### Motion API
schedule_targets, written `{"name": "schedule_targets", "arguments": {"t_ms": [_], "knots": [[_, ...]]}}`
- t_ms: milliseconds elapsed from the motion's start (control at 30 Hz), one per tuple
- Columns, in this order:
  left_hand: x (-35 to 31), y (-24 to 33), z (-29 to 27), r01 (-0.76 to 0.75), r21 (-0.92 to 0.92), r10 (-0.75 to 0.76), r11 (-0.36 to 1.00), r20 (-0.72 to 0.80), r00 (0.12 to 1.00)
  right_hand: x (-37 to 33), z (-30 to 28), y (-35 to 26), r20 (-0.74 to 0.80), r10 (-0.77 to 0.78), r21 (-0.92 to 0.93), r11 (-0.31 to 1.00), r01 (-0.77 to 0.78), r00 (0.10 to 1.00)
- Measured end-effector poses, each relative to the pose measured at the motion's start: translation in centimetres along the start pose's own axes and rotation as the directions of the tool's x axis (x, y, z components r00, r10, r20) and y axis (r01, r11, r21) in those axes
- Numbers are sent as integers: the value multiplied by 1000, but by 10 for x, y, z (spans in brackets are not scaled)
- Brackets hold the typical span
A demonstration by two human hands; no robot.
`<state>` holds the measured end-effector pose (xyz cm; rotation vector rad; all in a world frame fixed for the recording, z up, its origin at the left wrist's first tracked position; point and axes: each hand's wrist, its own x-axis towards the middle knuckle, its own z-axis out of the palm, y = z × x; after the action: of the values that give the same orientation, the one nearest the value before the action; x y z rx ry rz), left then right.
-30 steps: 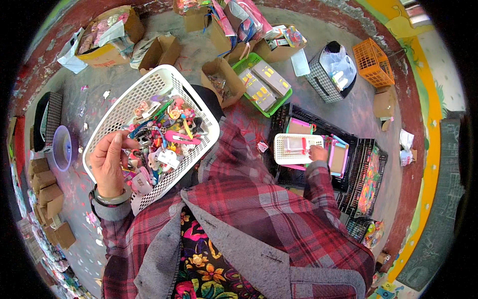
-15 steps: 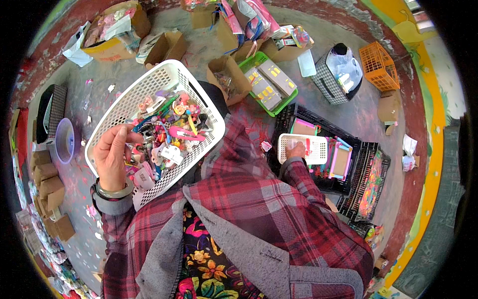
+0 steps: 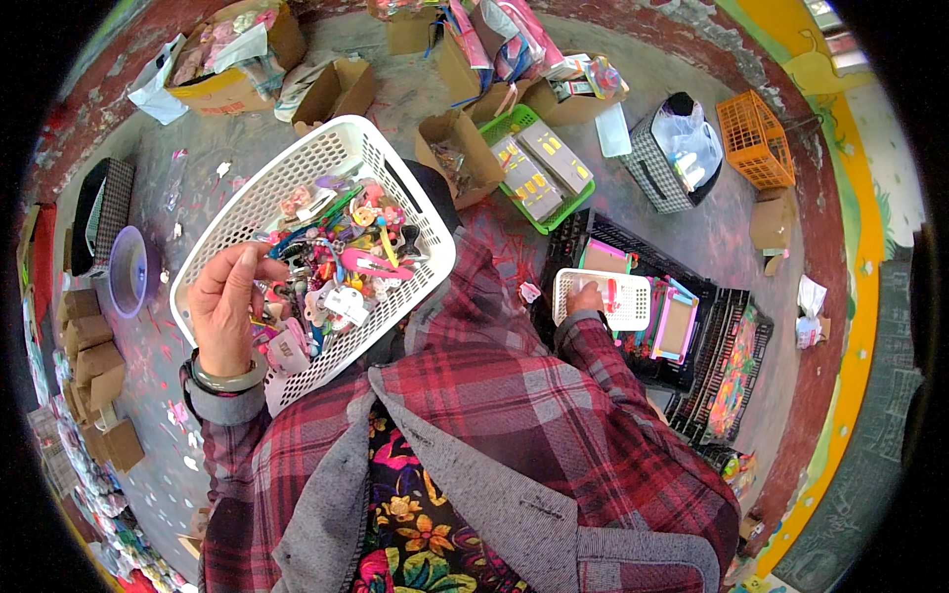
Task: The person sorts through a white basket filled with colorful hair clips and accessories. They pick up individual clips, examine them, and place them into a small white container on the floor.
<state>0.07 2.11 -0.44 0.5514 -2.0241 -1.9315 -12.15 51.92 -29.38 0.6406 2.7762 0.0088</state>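
A large white perforated basket (image 3: 297, 156) rests tilted on my lap, heaped with colourful hair clips (image 3: 336, 252) in pink, green, black and other colours. Over its left side is my left hand (image 3: 225, 306), thumb and forefinger pinched together; whatever they may hold is too small to make out. A bangle circles that wrist. Off to the right, my right hand (image 3: 585, 299) reaches into a small white basket (image 3: 633, 321) with some red pieces inside. Its fingers look drawn together, with the tips hidden. The small basket sits on a black crate (image 3: 568, 237).
Pink and purple framed pieces (image 3: 675, 324) lie in the black crate. Beside it stands another black crate (image 3: 704, 381) with bright items. Ahead are a green basket (image 3: 549, 219) with grey boxes, cardboard boxes (image 3: 460, 148) and an orange crate (image 3: 756, 138). A purple basin (image 3: 129, 272) stands left.
The view has shifted slightly. My right hand has moved a little inside the small basket; my left hand keeps its pinch over the large basket.
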Motion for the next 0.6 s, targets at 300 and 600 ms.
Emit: {"name": "schedule_targets", "arguments": {"t_ms": [300, 600], "knots": [[-2, 2, -2, 17, -3, -17, 1000, -7, 1000, 5, -4, 6, 48, -50, 133, 990, 44, 998], [-1, 1, 1, 14, 11, -14, 1000, -28, 1000, 22, 23, 16, 13, -84, 126, 989, 82, 996]]}}
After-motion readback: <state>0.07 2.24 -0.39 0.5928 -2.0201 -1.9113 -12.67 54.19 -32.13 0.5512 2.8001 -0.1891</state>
